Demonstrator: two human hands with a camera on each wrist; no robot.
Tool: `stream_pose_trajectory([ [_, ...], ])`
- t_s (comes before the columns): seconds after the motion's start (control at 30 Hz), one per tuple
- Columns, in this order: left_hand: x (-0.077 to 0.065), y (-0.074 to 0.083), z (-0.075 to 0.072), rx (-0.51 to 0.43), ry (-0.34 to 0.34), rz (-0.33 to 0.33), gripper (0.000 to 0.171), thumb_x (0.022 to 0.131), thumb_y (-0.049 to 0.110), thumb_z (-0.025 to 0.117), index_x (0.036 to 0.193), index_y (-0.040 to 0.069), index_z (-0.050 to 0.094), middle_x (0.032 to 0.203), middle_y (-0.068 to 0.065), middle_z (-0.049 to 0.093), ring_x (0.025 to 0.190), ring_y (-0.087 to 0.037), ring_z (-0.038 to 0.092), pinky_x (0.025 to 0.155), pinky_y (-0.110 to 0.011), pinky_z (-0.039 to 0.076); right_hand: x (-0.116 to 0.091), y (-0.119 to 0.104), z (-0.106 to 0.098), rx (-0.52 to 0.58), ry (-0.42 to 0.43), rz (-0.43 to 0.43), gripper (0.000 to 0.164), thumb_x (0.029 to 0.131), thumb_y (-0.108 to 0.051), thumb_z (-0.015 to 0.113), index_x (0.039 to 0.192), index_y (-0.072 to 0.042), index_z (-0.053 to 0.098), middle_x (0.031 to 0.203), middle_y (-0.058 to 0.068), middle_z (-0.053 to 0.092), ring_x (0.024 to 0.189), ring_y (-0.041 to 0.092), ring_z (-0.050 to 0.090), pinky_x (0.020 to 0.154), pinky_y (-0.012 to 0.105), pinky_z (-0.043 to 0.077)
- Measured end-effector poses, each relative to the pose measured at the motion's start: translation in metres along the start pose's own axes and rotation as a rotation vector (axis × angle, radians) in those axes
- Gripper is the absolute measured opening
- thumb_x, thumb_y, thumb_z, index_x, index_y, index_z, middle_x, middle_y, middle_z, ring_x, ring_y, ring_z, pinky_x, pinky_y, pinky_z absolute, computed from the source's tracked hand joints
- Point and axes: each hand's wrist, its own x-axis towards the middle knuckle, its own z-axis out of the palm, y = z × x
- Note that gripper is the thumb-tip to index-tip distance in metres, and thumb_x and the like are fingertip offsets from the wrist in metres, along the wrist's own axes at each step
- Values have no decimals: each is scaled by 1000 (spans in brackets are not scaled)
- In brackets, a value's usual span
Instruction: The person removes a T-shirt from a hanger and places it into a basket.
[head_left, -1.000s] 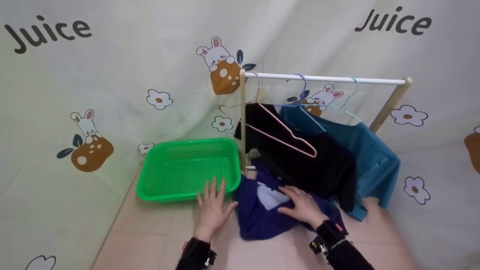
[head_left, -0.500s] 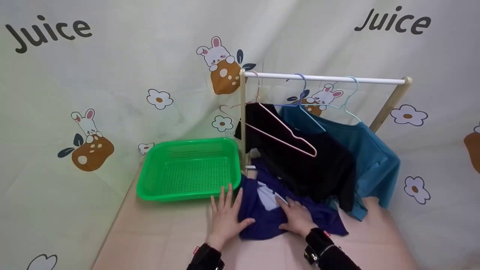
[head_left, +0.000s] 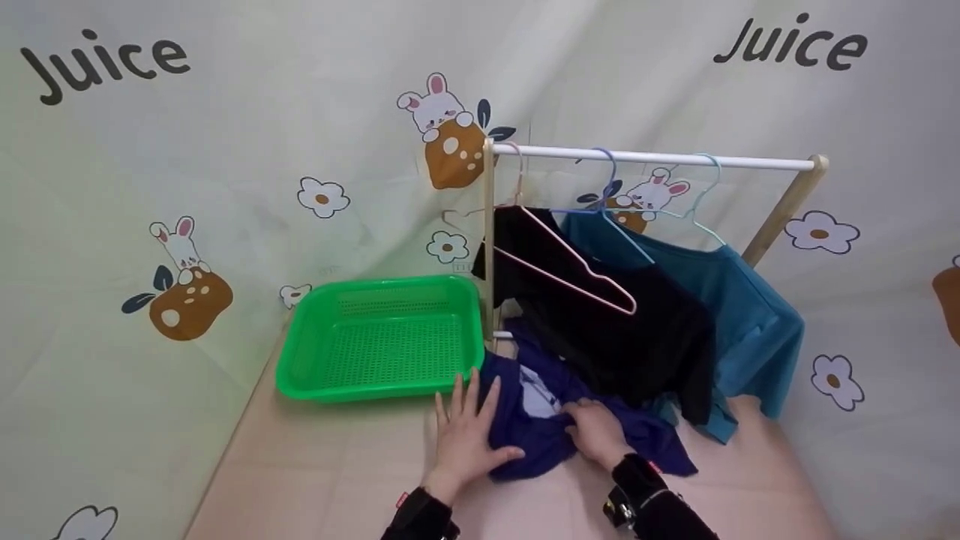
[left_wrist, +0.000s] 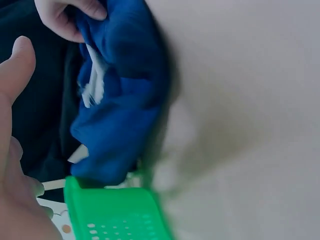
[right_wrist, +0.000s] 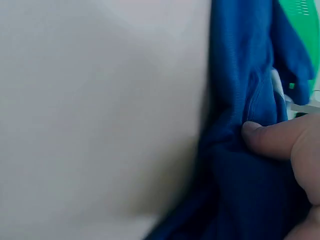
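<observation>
- Navy garment (head_left: 538,448) lies crumpled at lower centre of the head view.
- Right hand (head_left: 598,433) pinches its fabric, probably to control the loose cloth.
- Left hand (head_left: 466,442), fingers wide, sits at its left edge, perhaps to steady it; contact unclear.
- Green basket (head_left: 330,391), centre-left, stands near.

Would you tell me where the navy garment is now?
In the head view, the navy garment lies right of the green basket, pinched by the right hand.

Black sleeves (head_left: 679,519), black wristbands (head_left: 636,477), small red tags (head_left: 402,499)
</observation>
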Motion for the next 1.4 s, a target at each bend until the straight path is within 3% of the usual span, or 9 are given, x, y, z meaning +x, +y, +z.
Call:
stream_pose_trajectory([
  [0.33,15,18,0,-73,31,5,122,60,72,78,156,13,30,159,-24,21,143,-50,20,104,-74,20,18,-14,-31,169,298,-131,28,76,0,81,100,-9,71,95,3,65,88,26,64,77,42,51],
  [0.6,29,31,0,-268,50,-10,125,63,65,82,158,10,23,160,-23,21,142,-49,22,102,-73,25,28,-30,-47,369,423,-261,38,72,12,76,103,-10,71,104,1,65,98,21,62,85,32,49],
  [0.7,32,34,1,-352,106,25,124,63,59,86,156,5,25,158,-26,23,140,-51,23,103,-72,27,30,-36,-49,451,431,-343,44,69,18,72,104,-10,70,106,2,65,99,22,61,89,25,45],
  [0.8,36,35,3,-401,209,93,117,64,54,89,152,1,33,153,-30,30,137,-53,30,103,-68,31,32,-41,-49,520,447,-448,48,66,22,70,104,-8,70,105,7,65,98,25,60,92,21,43],
  [0.97,40,33,5,-454,374,154,75,69,19,89,135,8,54,140,-28,48,126,-47,47,97,-59,44,34,-52,-55,581,449,-561,49,61,27,69,99,-4,69,101,15,64,94,31,59,94,20,41],
  [1.03,42,33,5,-459,413,164,65,66,0,82,126,7,57,132,-25,54,119,-43,53,94,-55,47,33,-58,-61,596,440,-574,49,59,28,67,97,-2,69,99,17,64,93,32,59,94,20,42],
  [1.13,45,31,4,-457,459,192,60,60,-16,72,116,4,61,118,-20,62,107,-36,61,90,-48,51,31,-68,-76,612,430,-587,46,59,29,65,96,1,69,96,18,63,91,34,59,92,23,43],
  [1.27,48,27,-1,-434,516,198,50,62,-17,68,107,3,63,104,-13,65,96,-28,65,85,-40,53,27,-75,-92,621,431,-593,43,65,25,67,101,2,69,102,20,64,95,36,59,94,25,43],
  [1.4,52,21,-14,-419,583,176,42,67,-12,69,106,4,63,102,-12,65,94,-28,64,83,-40,54,22,-68,-99,627,454,-525,42,71,20,71,110,4,69,113,25,63,105,42,58,101,25,39],
])
